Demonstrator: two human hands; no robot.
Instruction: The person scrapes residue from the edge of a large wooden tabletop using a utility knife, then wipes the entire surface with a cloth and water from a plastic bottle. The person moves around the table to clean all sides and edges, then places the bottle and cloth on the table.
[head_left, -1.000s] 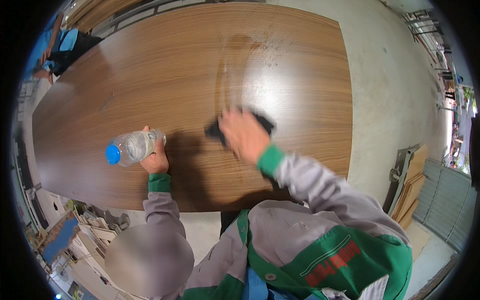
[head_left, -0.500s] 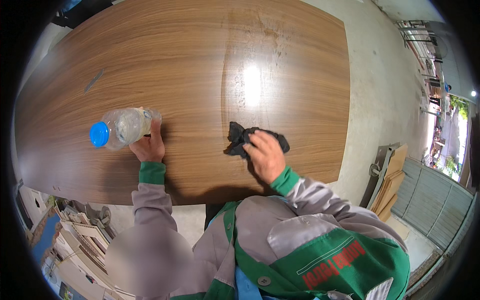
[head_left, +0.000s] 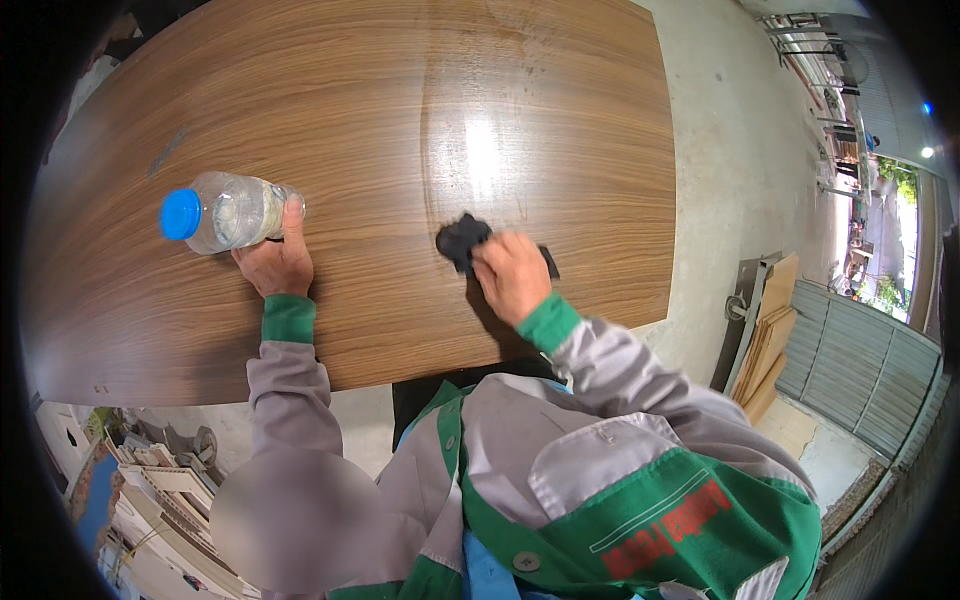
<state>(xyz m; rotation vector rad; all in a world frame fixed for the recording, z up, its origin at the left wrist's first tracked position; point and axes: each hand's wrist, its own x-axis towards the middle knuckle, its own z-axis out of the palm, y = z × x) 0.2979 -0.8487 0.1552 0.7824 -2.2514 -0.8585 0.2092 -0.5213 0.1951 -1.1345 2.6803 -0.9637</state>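
A clear plastic bottle [head_left: 232, 212] with a blue cap lies tilted in my left hand [head_left: 277, 258], its cap pointing left. The thumb and fingers wrap round the bottle's base end, over the left part of the wooden tabletop [head_left: 350, 130]. On the board's surface, my right hand [head_left: 517, 275] presses a crumpled black cloth [head_left: 463, 240], fingers closed on it. Part of the cloth is hidden under the hand. A darker wet-looking streak [head_left: 428, 140] runs away from the cloth toward the far edge.
A thin grey mark or strip [head_left: 167, 150] shows on the far left of the tabletop. Wooden boards [head_left: 768, 330] lean beside a grey metal panel [head_left: 850, 350] at right. Stacked panels [head_left: 160, 500] and scraps stand below left. Concrete floor [head_left: 715, 150] borders the table's right edge.
My right hand and the black cloth have shifted slightly left and away from me in the picture. The bottle in my left hand also sits a little farther up and left.
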